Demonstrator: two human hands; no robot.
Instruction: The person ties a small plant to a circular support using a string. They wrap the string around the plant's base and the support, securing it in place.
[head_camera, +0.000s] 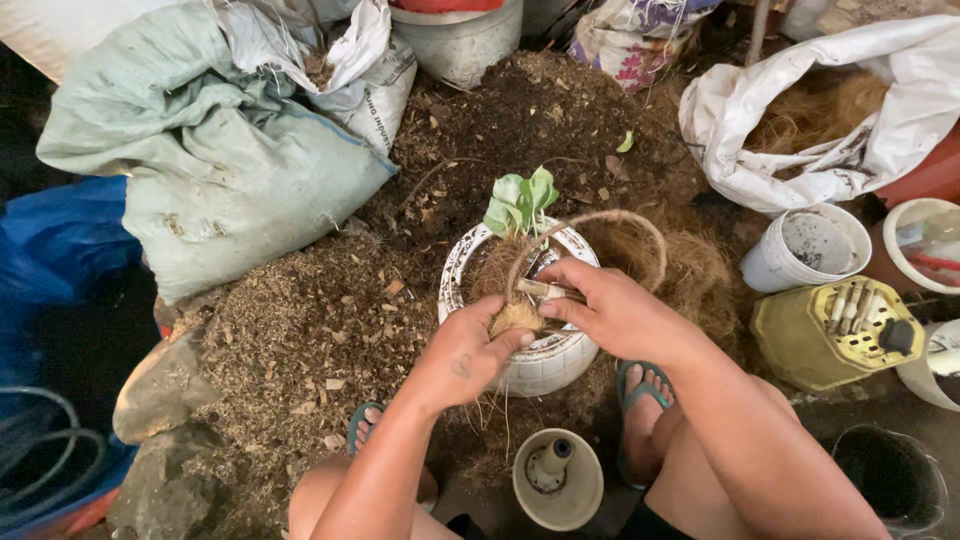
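White pot (540, 365) sits on the ground between the person's feet, at the edge of a heap of dark soil mix (520, 110). A small green seedling (520, 200) stands at the pot's far rim. A loop of brown fibre rope (600, 225) arches over the pot mouth.

Left hand (465, 355): fingers closed around a tuft of coconut fibre (515, 318), pressing it at the pot's near rim. Right hand (610, 310): fingers pinched shut on a short pale stick-like tool (545, 290), laid across the rim just above the tuft.

Judgement: the work seems to be fixing fibre and rope to the pot. Done well, it wants the tuft kept bunched tight under the thumb, the tool worked in small pushes, and both hands kept off the seedling's stem.

Outward: loose coconut fibre (690, 270) lies right of the pot; coarse brown chaff (300, 330) to the left. A cream funnel-shaped cup (557, 480) stands near the knees.

Packages: pale green woven sack (210, 160), bulging, upper left; a white sack (360, 70) with dark print beside it; an open white sack (830, 110) of fibre upper right. White bucket (810, 250) and a yellow container (835, 335) with small tools at right. Blue plastic sheet (60, 260) far left.
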